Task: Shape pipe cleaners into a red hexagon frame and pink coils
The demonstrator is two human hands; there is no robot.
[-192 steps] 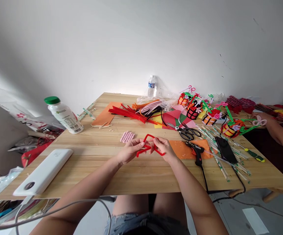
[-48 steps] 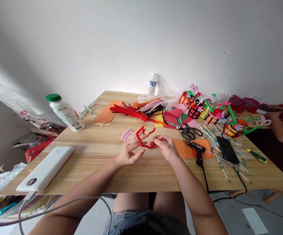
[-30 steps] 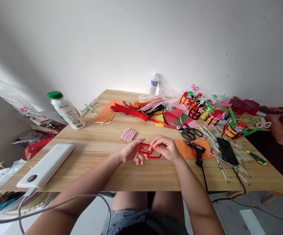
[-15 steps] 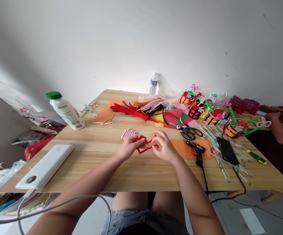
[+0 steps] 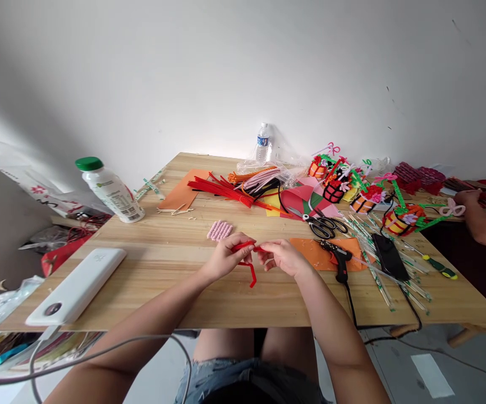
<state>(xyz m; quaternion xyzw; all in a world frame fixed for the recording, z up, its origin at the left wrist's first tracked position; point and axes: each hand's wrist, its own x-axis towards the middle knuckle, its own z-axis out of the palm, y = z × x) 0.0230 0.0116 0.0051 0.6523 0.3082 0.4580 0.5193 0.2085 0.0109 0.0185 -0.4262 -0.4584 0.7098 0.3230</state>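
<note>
A bent red pipe cleaner (image 5: 249, 261) is pinched between both my hands above the middle of the wooden table (image 5: 175, 280). My left hand (image 5: 225, 258) grips its left part with fingers closed. My right hand (image 5: 282, 256) pinches the right end. One loose end of the pipe cleaner hangs down towards the table. A small pink coiled piece (image 5: 220, 230) lies just beyond my left hand.
Black scissors (image 5: 322, 226), a black glue gun (image 5: 338, 257) on orange paper and a phone (image 5: 388, 256) lie to the right. A heap of pipe cleaners (image 5: 243, 188), flower baskets (image 5: 352, 191), a water bottle (image 5: 262, 143), a green-capped bottle (image 5: 108, 191) and a white power bank (image 5: 77, 286) surround them. Another person's arm (image 5: 485, 224) rests at far right.
The red pipe cleaner has gone from an open, folded frame shape to a flatter, tighter bend held level between my hands. My hands have drawn closer together.
</note>
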